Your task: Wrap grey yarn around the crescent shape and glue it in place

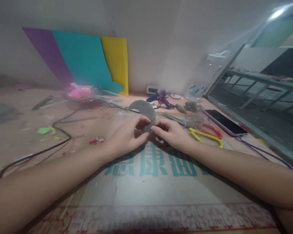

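Left hand [134, 134]'s half-curled gripping the grey crescent [144, 108], right hand [173, 133]'s pinching its lower tip, probably to steady it over mid-worktop [136, 191], glue gun [161, 98] near the back edge, likely for elbow room.

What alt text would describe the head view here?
A person's left hand and right hand grip the lower end of a grey ridged crescent over a worktable. Behind it lies a blue glue gun; a phone lies to the right, and purple, teal and yellow sheets stand at the back left.
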{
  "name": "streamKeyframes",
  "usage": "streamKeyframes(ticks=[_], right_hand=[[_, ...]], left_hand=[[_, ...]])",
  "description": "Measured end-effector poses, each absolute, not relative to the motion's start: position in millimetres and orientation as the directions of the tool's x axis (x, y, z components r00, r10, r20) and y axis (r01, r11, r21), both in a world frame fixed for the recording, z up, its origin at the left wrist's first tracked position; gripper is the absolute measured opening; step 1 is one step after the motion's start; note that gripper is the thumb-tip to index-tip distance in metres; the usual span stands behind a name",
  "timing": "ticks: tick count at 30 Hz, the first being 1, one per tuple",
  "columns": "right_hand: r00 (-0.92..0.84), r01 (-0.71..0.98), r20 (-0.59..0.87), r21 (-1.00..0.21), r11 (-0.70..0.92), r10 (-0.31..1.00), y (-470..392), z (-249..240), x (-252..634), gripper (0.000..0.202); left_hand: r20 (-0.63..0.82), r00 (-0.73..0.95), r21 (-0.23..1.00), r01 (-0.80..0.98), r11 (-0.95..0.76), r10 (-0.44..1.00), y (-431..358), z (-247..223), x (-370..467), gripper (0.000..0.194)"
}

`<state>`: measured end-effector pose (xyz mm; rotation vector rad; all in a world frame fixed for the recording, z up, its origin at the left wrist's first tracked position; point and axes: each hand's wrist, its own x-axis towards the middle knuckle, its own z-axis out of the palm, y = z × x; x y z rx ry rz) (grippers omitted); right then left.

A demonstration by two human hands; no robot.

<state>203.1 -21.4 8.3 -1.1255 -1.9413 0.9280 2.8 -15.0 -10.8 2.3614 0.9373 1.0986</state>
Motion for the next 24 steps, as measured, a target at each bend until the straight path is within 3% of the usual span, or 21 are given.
streamKeyframes(ticks=[14,24], right_hand=[[-0.387,0.393,0.102,-0.881,0.264,0.917,-23.7,10.5,201.6,0.023],[-0.383,0.420,0.127,-0.858,0.295,0.915,-24.3,12.1,201.3,0.023]], left_hand=[[0.507,0.451,0.572,0.462,-0.678,0.735,-15.7,-9.1,2.4,0.027],[0.469,0.432,0.634,0.444,-0.634,0.771,-12.6,-11.8,1.0,0.029]])
